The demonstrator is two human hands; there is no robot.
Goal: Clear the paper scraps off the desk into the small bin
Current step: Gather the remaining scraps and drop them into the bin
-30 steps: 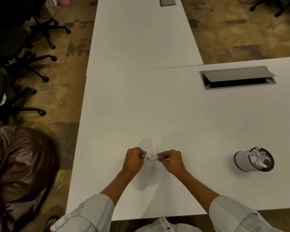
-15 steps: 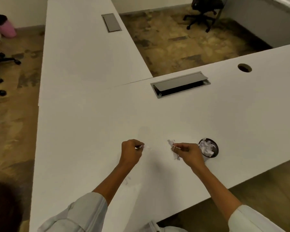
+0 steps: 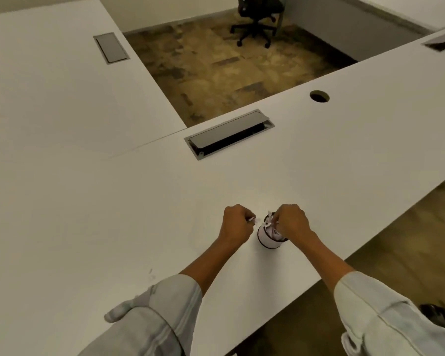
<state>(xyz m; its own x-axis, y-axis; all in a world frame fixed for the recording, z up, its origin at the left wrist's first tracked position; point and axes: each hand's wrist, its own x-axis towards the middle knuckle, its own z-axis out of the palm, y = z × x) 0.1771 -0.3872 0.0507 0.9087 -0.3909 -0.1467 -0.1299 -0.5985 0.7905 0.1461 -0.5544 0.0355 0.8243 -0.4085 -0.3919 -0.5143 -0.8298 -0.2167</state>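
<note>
Both hands moved from bare white tabletop point(image 3: 113, 227) to small round white bin point(image 3: 266, 238); right hand point(image 3: 290, 222) grip pinching white paper scraps point(image 3: 269, 223) over rim, left hand point(image 3: 235, 226) grip pinching small scrap beside it; drop imminent.

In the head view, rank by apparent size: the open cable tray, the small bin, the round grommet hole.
1. Cable tray
2. Small bin, partly hidden by the right hand
3. Grommet hole, though it lies farther away.
</note>
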